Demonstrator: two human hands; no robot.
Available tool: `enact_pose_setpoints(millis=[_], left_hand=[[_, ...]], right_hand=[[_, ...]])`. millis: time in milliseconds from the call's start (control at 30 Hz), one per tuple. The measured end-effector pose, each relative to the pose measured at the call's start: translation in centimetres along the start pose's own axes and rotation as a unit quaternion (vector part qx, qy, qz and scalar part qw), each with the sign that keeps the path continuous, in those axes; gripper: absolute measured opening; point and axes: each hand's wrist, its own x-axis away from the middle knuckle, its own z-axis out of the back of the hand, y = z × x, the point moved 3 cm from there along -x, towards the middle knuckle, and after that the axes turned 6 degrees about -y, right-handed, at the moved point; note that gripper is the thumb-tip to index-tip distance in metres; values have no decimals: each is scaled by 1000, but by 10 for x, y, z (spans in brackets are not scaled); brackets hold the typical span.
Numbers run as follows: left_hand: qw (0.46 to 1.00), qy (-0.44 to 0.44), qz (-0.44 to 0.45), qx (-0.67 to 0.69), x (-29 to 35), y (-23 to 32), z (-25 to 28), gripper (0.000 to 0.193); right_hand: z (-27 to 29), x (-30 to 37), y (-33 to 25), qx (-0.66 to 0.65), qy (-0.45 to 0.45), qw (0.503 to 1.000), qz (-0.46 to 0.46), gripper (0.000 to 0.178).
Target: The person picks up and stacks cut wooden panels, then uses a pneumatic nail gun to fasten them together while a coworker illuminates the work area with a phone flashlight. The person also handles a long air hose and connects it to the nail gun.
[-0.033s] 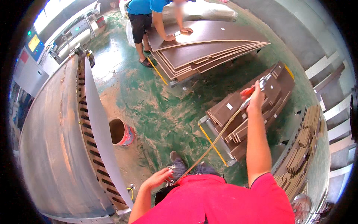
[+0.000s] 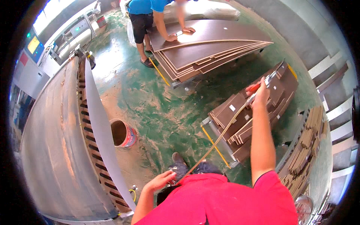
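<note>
My right hand [image 2: 260, 95] is stretched forward, its fingers wrapped around a silver-and-red air gun [image 2: 268, 79] with a long thin nozzle. A tan hose [image 2: 213, 148] runs from the gun back to my waist. Below the gun lies a low stack of brown panel pieces [image 2: 231, 108], some with small white labels. My left hand [image 2: 162, 180] hovers by my left hip, fingers loosely bent and apart, seemingly holding nothing.
A person in a blue shirt [image 2: 141, 7] leans both hands on a stack of large brown panels [image 2: 221, 33]. A bucket [image 2: 129, 137] stands beside a slotted machine bed [image 2: 67, 142] on my left. Narrow board strips [image 2: 300, 150] are piled at right. Dust covers the green floor [image 2: 161, 116].
My right hand and the air gun have shifted slightly up and to the right. The whole view has moved a little; my left hand stays by my hip.
</note>
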Motion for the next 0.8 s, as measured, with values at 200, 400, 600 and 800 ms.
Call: enact_pose_setpoints(millis=[200,400,600,800], left_hand=[[994,48,10,-98,-55,120,52,42],[976,213,-52,17,-166,222,176,31],[954,280,-88,58,-215,377,268,31],[908,116,118,384,-224,241,307,68]], right_hand=[[-81,-251,-64,-39,65,996,52,40],[-240,-354,82,144,-179,972,-56,47],[-371,-390,232,92,-252,943,-194,41],[-506,-405,252,118,-203,956,-173,32]])
